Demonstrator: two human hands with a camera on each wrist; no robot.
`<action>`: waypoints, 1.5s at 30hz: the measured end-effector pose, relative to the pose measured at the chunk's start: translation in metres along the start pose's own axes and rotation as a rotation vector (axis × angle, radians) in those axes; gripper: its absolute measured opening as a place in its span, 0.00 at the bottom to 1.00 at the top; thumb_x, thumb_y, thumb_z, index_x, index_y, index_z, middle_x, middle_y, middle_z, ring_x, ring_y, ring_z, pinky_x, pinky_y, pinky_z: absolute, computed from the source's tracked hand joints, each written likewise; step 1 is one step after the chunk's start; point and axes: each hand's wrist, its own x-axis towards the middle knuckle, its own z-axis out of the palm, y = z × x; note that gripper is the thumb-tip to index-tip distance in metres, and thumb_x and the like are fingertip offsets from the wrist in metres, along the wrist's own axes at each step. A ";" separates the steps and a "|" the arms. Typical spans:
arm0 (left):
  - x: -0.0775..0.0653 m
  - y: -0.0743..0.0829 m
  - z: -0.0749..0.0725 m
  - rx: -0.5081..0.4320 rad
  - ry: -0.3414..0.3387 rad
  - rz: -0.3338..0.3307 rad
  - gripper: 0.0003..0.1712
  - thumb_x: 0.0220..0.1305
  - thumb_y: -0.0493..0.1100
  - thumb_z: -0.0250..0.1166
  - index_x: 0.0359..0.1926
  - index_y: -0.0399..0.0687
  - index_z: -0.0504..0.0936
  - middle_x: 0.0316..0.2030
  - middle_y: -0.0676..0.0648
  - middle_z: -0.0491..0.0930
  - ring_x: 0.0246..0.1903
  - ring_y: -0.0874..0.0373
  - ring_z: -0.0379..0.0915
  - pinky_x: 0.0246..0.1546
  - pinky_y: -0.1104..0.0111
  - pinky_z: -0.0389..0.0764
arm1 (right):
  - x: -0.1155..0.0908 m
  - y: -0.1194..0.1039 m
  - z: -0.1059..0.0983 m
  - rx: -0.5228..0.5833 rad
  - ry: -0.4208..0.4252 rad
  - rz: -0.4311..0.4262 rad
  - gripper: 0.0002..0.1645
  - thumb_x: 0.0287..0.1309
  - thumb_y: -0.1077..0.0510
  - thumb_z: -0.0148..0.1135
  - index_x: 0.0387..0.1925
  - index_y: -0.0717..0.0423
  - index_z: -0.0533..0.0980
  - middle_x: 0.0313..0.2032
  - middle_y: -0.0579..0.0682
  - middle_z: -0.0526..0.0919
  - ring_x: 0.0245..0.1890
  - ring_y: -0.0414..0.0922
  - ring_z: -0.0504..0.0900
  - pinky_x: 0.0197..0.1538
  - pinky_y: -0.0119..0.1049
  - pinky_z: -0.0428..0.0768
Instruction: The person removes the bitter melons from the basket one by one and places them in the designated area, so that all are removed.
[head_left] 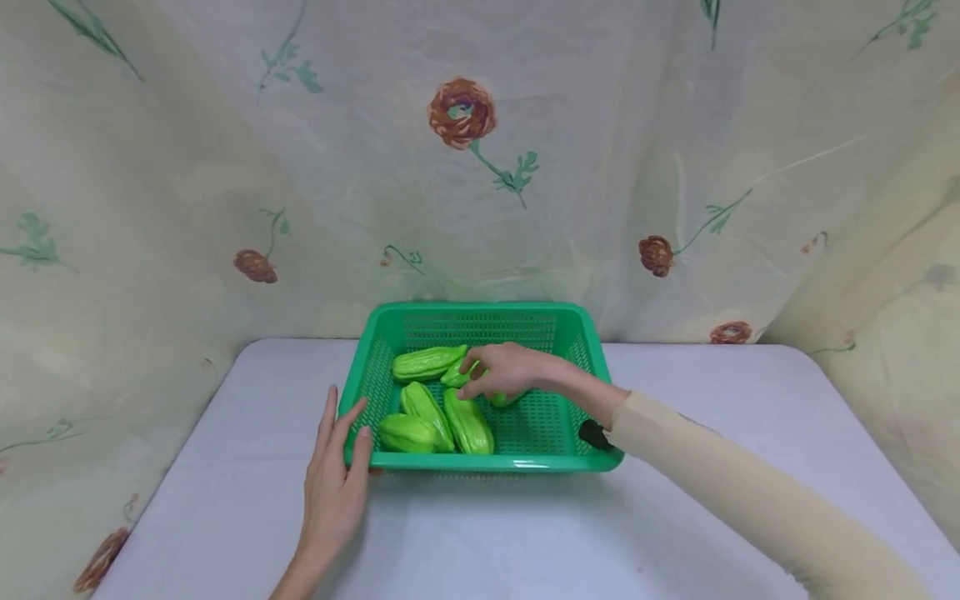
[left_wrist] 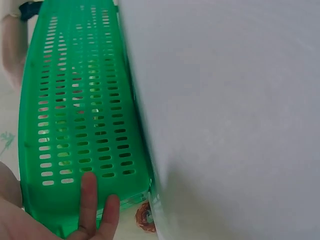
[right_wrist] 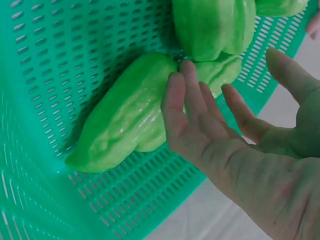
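Observation:
A green plastic basket (head_left: 480, 463) holds several glossy, ribbed, light-green fruits (head_left: 468, 423). Over its middle my right hand (head_left: 504, 369) reaches down with loosely bent fingers. In the right wrist view its fingertips (right_wrist: 188, 70) are right at the side of one long fruit (right_wrist: 122, 117), with the thumb well apart. At the basket's near left corner my left hand (head_left: 336, 479) rests on the rim with fingers spread. The left wrist view shows two of its straight fingers (left_wrist: 88, 197) against the slotted outer wall (left_wrist: 80, 110).
The basket stands on a white-covered table (head_left: 262, 467), close to its back edge. Behind and beside the table hangs a pale curtain (head_left: 525, 233) with brown flowers. A small black object (head_left: 595, 434) shows under the right wrist at the basket's right wall.

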 end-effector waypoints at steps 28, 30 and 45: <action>0.005 -0.010 -0.017 0.111 -0.180 0.115 0.26 0.86 0.58 0.53 0.79 0.75 0.70 0.89 0.51 0.42 0.35 0.64 0.78 0.35 0.69 0.77 | 0.014 -0.001 0.017 -0.070 -0.042 0.039 0.38 0.70 0.51 0.72 0.76 0.48 0.69 0.78 0.56 0.73 0.32 0.43 0.80 0.42 0.43 0.88; 0.005 -0.012 -0.018 0.119 -0.179 0.134 0.26 0.86 0.57 0.54 0.79 0.75 0.70 0.89 0.51 0.43 0.42 0.62 0.81 0.37 0.71 0.78 | 0.014 -0.001 0.016 -0.077 -0.041 0.033 0.38 0.70 0.51 0.72 0.76 0.48 0.69 0.77 0.56 0.74 0.34 0.43 0.81 0.43 0.44 0.88; 0.000 -0.010 -0.018 0.180 -0.166 0.180 0.22 0.87 0.55 0.51 0.75 0.72 0.74 0.87 0.53 0.48 0.32 0.68 0.76 0.30 0.70 0.76 | -0.022 -0.013 -0.001 -0.028 0.093 -0.113 0.34 0.69 0.47 0.73 0.73 0.45 0.73 0.68 0.55 0.83 0.64 0.55 0.85 0.61 0.47 0.86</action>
